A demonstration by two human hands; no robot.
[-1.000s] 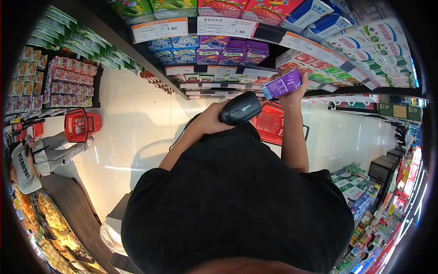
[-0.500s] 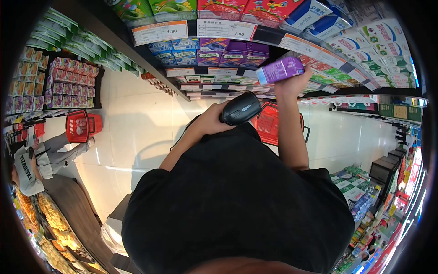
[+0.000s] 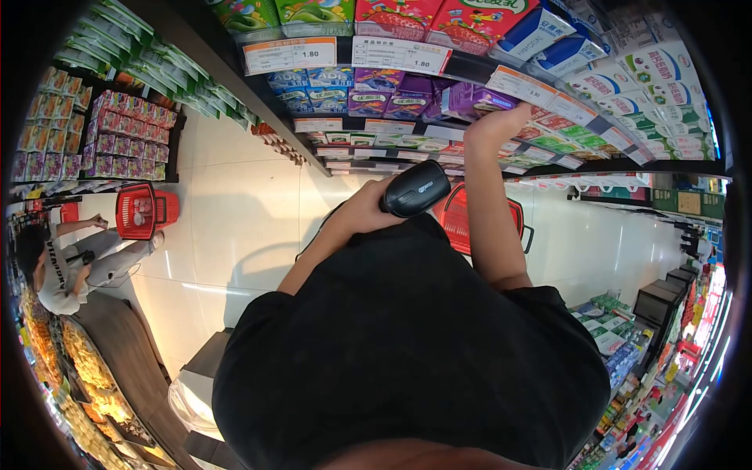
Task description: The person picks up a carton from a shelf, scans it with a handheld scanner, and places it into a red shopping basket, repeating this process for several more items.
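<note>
My left hand (image 3: 366,208) is wrapped round a black handheld scanner (image 3: 416,189) in front of my chest. My right hand (image 3: 500,125) reaches to the shelf under the price strip and holds a purple carton (image 3: 492,99) at its right end. The carton lies just right of other purple cartons (image 3: 407,106). Its far side and part of my fingers are hidden by the shelf edge. Blue cartons (image 3: 327,99) stand farther left on the same shelf. Green cartons (image 3: 317,17) and red cartons (image 3: 392,19) are on the shelf above.
A red basket (image 3: 457,223) is on the floor below my right forearm. At the left, a person (image 3: 59,274) is beside another red basket (image 3: 135,215). Stacked packs (image 3: 129,133) stand behind them. White milk packs (image 3: 662,74) fill the right shelf.
My right hand has moved up and forward, taking the purple carton from in front of the shelf into it. The person at the left has come further into view.
</note>
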